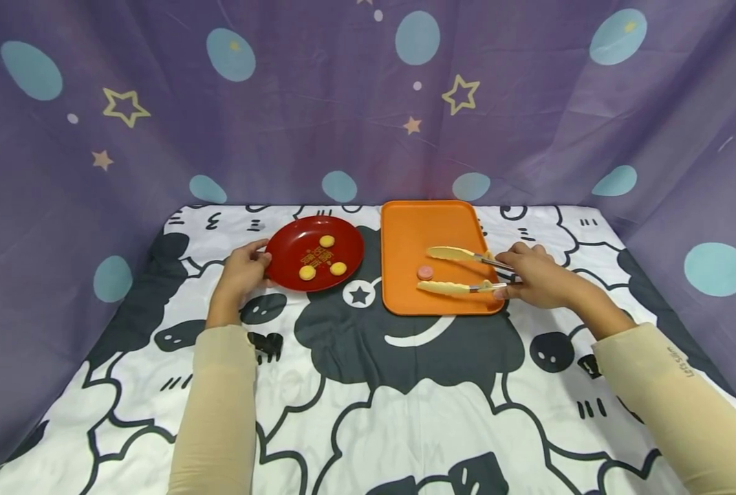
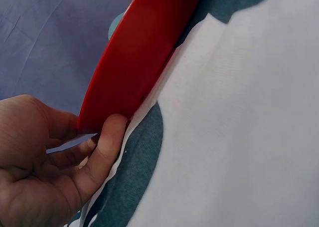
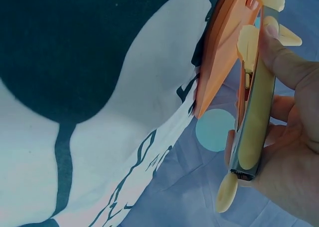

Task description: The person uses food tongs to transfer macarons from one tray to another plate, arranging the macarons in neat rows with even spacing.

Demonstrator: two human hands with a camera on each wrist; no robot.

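My left hand [image 1: 244,269] grips the left edge of a round red plate [image 1: 290,242], thumb and fingers at its rim in the left wrist view. Three small yellow discs lie on the plate: one disc [image 1: 327,241] toward the back, one disc [image 1: 307,273] and another disc [image 1: 338,269] nearer the front. My right hand [image 1: 538,276] holds a pair of metal tongs [image 3: 259,107] with cream-coloured tips. The tongs are spread over an orange tray [image 1: 430,223]. A small pink disc [image 1: 425,273] lies on the tray, between the tips in the head view.
A white cloth [image 1: 405,426] with dark cartoon sheep shapes covers the table. The plate stands to the left of the tray, with a narrow strip of cloth between them. Behind the table hangs a purple curtain [image 1: 318,124] with stars and ovals.
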